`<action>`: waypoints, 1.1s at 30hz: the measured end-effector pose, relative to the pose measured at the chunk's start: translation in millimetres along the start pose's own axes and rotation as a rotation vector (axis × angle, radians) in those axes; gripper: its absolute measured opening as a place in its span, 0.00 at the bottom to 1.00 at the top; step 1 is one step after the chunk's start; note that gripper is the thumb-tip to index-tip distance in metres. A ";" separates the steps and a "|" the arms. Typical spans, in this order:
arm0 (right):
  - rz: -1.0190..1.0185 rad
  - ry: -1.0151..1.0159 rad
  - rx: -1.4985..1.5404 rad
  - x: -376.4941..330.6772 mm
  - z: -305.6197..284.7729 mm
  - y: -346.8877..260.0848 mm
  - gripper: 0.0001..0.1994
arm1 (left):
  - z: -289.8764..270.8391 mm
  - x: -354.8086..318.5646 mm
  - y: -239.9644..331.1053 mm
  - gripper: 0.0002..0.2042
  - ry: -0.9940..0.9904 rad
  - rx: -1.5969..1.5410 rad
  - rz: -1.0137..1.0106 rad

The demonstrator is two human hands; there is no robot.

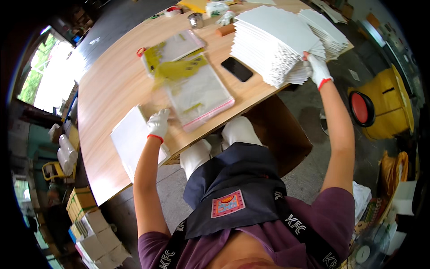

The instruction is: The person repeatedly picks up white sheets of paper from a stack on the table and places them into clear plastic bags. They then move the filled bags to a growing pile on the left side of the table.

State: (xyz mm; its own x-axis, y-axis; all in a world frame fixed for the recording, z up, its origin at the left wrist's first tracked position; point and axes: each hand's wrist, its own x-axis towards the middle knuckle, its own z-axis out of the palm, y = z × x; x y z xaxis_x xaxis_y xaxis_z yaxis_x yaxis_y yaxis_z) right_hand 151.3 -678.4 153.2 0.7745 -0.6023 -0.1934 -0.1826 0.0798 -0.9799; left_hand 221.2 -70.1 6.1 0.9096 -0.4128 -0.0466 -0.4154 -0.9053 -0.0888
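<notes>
White-gloved, my right hand (317,71) pinches the corner of the tall white cardboard stack (271,38), rightward on the pale wooden surface (107,94); light pressure should spare edges. Gloved left hand (158,123): grasping, I cannot tell.

I see a plum-purple short-sleeved shirt (280,219) under a dark navy apron (244,179), creased across the lap. A slanted, four-sided patch (228,204) shows on the apron, red-pink bordered, pale blue and orange within. From that patch, black straps bearing white lettering run at four o'clock (309,233) and eight o'clock (172,251); purple sleeves lie near three and eight. At twelve shows white legwear (239,131). The left hand (158,124) and right hand (317,71) wear white fabric gloves, each edged with a red cuff band.
</notes>
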 end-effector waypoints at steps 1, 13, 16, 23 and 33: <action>-0.026 -0.002 -0.048 4.4 -4.3 -0.1 0.09 | -2.7 3.9 4.1 0.19 -0.062 -0.061 -0.038; 0.226 -0.175 0.405 -72.3 17.4 -9.3 0.09 | -33.7 -0.9 77.0 0.14 0.125 -0.077 0.376; 0.198 -0.294 0.501 -55.8 -12.7 20.2 0.07 | -41.6 4.4 120.3 0.16 0.018 -0.261 0.317; -0.072 -0.154 0.588 -93.9 -16.5 32.9 0.16 | -38.8 33.2 132.5 0.18 0.105 -0.791 0.108; 0.384 -0.848 0.515 -198.3 34.1 110.5 0.29 | -24.3 5.3 72.3 0.10 -0.009 -0.083 -0.041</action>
State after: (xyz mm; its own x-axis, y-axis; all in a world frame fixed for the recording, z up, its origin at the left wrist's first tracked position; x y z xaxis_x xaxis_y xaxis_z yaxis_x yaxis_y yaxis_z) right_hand -1.8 -523.0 81.6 0.9246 0.2692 -0.2695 -0.3796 0.5929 -0.7102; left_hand 196.0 -140.2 23.6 0.9257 -0.3744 -0.0531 -0.3753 -0.9269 -0.0080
